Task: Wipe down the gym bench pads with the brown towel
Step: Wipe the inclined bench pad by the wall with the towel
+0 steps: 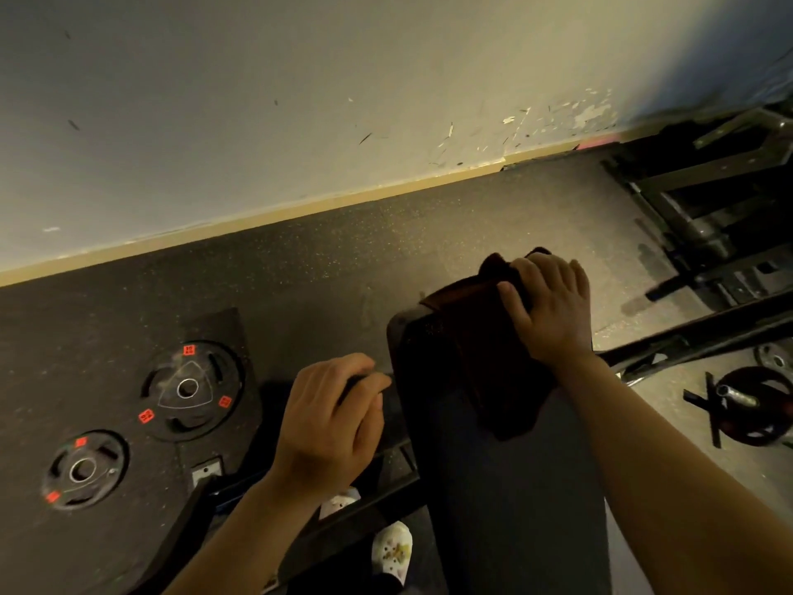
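Only 1 view exists: a wide-angle camera worn on the person's head, looking forward and steeply down. It sits close above the counter pad (506, 487), with both forearms reaching in from the bottom edge. Farther off it faces the rubber floor (300, 268) and the wall (300, 100), tilted across the frame.

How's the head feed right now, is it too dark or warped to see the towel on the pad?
Head view: dim, yellowish light; the dark towel under the right hand nearly blends into the black pad; wide-angle warp bends the baseboard; edges soft, no glare.
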The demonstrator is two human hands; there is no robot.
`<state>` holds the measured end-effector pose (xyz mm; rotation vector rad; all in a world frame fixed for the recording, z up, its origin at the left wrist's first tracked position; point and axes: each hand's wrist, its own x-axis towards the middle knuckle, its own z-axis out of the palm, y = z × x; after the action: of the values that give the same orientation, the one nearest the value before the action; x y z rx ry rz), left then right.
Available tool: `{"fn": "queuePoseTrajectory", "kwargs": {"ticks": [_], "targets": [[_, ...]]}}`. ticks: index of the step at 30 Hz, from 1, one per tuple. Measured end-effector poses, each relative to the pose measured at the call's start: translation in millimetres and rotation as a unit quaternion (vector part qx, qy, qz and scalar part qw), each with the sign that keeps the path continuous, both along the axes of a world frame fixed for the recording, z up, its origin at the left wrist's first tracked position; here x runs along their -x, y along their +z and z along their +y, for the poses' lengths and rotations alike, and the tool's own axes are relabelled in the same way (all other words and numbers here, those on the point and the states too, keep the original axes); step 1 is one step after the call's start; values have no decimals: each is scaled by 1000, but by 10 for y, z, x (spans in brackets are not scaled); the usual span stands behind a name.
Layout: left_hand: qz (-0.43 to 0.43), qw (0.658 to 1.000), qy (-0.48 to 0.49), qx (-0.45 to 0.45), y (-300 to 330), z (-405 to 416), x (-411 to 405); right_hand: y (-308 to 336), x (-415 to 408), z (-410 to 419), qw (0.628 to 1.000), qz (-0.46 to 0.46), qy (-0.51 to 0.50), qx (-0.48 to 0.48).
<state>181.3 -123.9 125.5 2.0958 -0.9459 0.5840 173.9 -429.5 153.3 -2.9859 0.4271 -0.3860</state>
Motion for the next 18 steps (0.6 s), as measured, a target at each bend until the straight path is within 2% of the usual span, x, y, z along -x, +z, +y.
{"fn": "queuePoseTrajectory", "kwargs": {"ticks": [3, 9, 13, 15, 18], "targets": [[17, 1000, -13, 0, 63, -56, -20, 22, -9, 79, 999, 17, -38, -27], [6, 1000, -14, 2, 277, -657, -116, -84, 189, 605, 998, 20, -34, -46], [49, 988, -30, -142, 318, -1127, -283, -38, 247, 500, 997, 40, -9, -71], [73, 973, -50, -212, 227, -1235, -259, -64, 327, 457, 996, 22, 4, -91], [74, 960, -23, -268, 144, -1273, -245, -158, 482, 423, 993, -21, 3, -112]]}}
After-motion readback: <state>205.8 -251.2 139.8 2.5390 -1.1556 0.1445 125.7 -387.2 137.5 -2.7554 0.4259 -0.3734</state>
